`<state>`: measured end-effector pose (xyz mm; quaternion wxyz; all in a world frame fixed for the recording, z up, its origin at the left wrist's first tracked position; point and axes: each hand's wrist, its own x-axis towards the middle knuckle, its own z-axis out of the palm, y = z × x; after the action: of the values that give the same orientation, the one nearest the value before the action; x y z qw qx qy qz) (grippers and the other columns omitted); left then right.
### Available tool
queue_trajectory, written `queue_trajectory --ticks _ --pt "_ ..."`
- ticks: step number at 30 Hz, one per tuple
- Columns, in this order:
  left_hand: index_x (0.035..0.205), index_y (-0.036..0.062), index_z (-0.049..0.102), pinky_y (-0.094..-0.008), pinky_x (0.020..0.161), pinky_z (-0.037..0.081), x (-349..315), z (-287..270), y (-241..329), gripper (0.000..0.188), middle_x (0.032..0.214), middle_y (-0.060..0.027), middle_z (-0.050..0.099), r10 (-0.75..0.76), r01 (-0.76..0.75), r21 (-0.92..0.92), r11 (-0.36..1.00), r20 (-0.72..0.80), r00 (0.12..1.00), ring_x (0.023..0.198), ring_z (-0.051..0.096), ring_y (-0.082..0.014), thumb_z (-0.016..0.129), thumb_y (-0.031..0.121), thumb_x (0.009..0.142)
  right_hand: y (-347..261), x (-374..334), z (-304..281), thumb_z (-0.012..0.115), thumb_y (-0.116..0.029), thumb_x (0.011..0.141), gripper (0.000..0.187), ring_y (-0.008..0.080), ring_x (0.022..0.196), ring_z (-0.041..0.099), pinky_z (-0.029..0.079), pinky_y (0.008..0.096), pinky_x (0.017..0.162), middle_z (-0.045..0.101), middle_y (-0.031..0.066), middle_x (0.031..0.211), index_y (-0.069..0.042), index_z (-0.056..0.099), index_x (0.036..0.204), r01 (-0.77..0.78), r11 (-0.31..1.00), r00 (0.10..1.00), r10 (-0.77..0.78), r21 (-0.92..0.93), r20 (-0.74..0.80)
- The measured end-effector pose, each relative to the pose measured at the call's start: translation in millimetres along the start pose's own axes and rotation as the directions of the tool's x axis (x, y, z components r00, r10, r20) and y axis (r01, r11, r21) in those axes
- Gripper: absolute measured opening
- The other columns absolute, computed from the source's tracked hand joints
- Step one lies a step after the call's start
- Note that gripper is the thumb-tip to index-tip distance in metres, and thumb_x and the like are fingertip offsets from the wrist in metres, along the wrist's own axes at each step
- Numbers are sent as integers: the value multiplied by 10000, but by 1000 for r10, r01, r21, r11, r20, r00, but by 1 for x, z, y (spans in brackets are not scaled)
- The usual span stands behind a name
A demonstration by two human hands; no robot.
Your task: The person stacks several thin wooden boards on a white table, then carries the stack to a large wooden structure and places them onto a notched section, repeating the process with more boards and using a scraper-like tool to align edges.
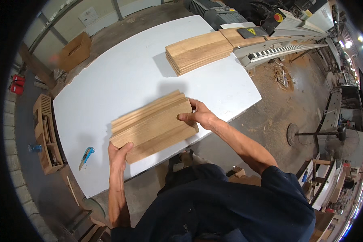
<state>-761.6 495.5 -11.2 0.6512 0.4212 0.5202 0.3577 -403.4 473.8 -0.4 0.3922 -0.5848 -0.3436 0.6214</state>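
A wooden plank point(153, 124), light brown with visible grain, is held between my two hands above a loose stack of similar planks point(143, 109) on the white table. Its left end is in my left hand point(119, 155), the thumb lying on the top face. At the other end my right hand point(198, 115) grips it, thumb on top and fingers round the far corner. Part of another plank point(161, 146) shows under the near side. The fingers beneath the wood are hidden.
Farther back on the white table point(101, 84) stands a neat stack of planks point(199, 52), beside a machine with a chain conveyor point(284, 50) and a red stop button point(278, 17). A blue box cutter point(86, 156) lies at the left. A cardboard box point(74, 51) sits beyond the table.
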Motion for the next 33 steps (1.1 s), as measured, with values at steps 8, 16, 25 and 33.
queue_trajectory --ticks 8,16,25,33 --pt "1375 8 473 -360 1030 446 22 7 -46 769 1406 -102 355 489 -449 337 827 -38 871 1295 425 -215 810 -15 684 39 1 -23 887 -63 653 974 265 1263 439 415 407 1082 408 86 1318 -126 381 1483 424 819 894 -447 -387 34" --pt "1512 55 283 -358 1019 435 29 -6 -64 1031 1479 -101 338 493 -493 258 831 69 867 1285 442 -210 852 25 653 61 10 -29 955 -302 561 1314 295 1445 273 330 440 1159 216 132 1584 -102 135 1569 485 824 871 -485 -293 77" --pt "1528 -11 216 -339 988 445 33 -4 -66 1019 1549 -112 304 408 -411 153 899 49 912 1218 489 -188 835 240 759 70 25 -14 974 -324 508 1458 281 1506 152 220 432 1210 82 101 1652 -78 8 1573 525 832 849 -527 -179 44" --pt "1529 -30 211 -411 1118 361 39 -10 -66 1038 1633 -182 126 416 -430 201 880 107 903 1416 357 -285 842 208 741 99 32 -24 972 -235 544 1274 272 1438 309 324 419 1161 234 147 1605 -23 208 1541 515 829 850 -527 -218 2"
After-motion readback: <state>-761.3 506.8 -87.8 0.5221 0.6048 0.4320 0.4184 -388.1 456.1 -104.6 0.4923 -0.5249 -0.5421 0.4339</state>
